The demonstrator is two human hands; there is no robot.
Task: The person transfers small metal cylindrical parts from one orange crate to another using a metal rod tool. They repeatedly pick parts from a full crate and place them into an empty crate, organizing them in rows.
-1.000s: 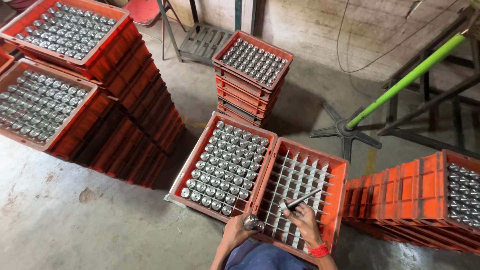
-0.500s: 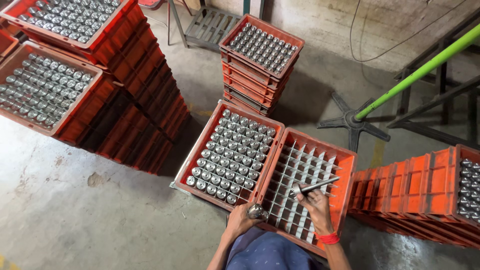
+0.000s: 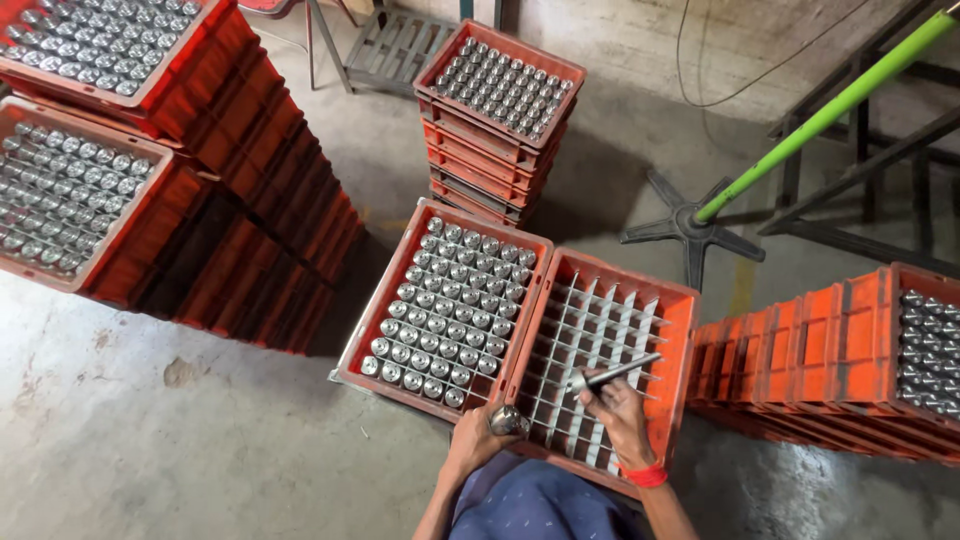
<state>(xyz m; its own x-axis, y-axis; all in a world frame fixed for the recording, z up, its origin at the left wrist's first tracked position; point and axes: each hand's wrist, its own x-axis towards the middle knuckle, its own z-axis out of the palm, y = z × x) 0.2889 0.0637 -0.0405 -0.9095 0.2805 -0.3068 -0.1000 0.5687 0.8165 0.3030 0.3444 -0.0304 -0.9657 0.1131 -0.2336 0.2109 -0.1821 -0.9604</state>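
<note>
A tall stack of red crates stood close by and could tip if bumped. The empty crate lay under the right hand, fingers gripping a metal rod. The left hand clutched a shiny can, which could slip.

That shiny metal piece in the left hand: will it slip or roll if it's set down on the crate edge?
The piece looks polished and rounded, so probably slippery and apt to roll. Solid-looking metal, likely heavy for its size. The left hand grips it at the crate rim.

Left hand grips a metal cup; right hand holds a metal rod over the gridded orange crate.
</note>
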